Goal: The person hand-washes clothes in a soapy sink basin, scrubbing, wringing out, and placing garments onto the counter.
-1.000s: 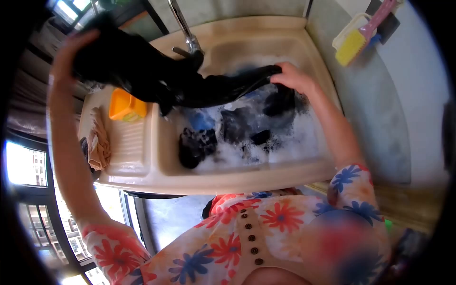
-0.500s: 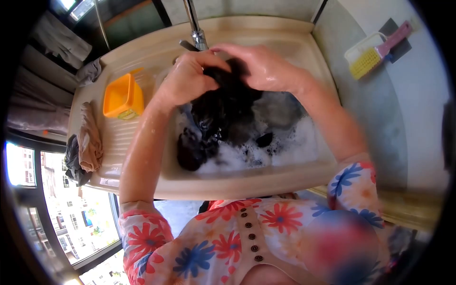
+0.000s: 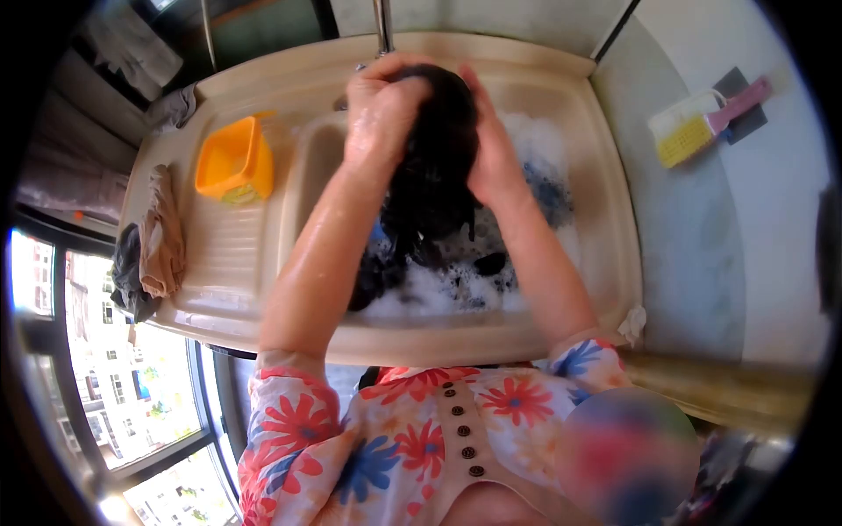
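A wet dark cloth [image 3: 434, 167] hangs bunched above the sink basin [image 3: 605, 254], its lower part trailing toward the foam. My left hand [image 3: 383, 110] grips its upper left side, with the fingers curled into the fabric. On the cloth's right side is my right hand [image 3: 493, 145], pressed against it, its fingers partly hidden behind the fabric. Below, more dark cloth [image 3: 377, 279] lies in white suds [image 3: 430, 294]. Bluish cloth [image 3: 548, 195] shows through the foam on the right.
An orange container [image 3: 235, 162] stands on the ribbed drainboard [image 3: 224, 263] to the left. Brown and dark cloths [image 3: 162, 237] lie over the left edge. The faucet [image 3: 382, 26] rises behind the basin. A yellow brush [image 3: 688, 140] hangs on the right wall.
The dark cloth has been raised and gathered, and both hands are closer around it. My right hand has turned more upright at its side. The view has shifted slightly.
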`<state>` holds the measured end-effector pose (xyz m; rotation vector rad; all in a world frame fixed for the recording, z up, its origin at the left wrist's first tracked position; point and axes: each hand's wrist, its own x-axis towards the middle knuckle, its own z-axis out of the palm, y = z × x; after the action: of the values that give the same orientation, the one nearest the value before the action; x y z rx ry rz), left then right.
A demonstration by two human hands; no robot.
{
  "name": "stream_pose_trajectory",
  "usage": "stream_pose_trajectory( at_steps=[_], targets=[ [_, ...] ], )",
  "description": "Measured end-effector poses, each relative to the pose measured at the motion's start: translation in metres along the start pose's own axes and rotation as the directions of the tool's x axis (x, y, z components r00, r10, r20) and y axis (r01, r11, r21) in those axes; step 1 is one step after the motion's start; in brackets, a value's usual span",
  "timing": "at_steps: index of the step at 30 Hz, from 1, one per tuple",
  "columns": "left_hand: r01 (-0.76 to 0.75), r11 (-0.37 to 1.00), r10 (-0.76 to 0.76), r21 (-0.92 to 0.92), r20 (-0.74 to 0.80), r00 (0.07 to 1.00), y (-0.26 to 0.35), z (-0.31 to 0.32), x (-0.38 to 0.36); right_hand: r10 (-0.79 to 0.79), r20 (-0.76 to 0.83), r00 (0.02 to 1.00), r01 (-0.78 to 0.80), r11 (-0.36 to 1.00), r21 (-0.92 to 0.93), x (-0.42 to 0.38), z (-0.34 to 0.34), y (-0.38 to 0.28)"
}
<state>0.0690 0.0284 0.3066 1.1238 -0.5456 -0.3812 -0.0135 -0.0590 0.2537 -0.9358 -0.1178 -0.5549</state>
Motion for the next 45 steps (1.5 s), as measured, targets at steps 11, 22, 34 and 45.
stream_pose_trajectory(
  at_steps=[11,22,34,45],
  targets=[
    [0.250,0.964,-0.167,-0.091,0.525,0.835,-0.014,-0.011,0.004,0.311,-0.189,0.931,-0.331,0.940,-0.084,-0.045,-0.008,-0.010],
    [0.763,0.325,-0.700,-0.558,0.401,0.591,-0.139,-0.016,-0.079,0.111,-0.530,0.841,-0.432,0.726,-0.534,-0.015,-0.089,0.052],
    [0.812,0.224,-0.497,-0.540,0.653,0.571,-0.132,-0.010,-0.097,0.414,0.291,0.862,-0.497,0.802,0.330,-0.019,-0.076,0.018],
    [0.790,0.608,-0.722,-0.078,0.360,0.591,-0.150,-0.009,-0.081,0.339,-0.194,0.920,-0.300,0.296,-0.907,0.015,-0.115,0.042]
  ],
)
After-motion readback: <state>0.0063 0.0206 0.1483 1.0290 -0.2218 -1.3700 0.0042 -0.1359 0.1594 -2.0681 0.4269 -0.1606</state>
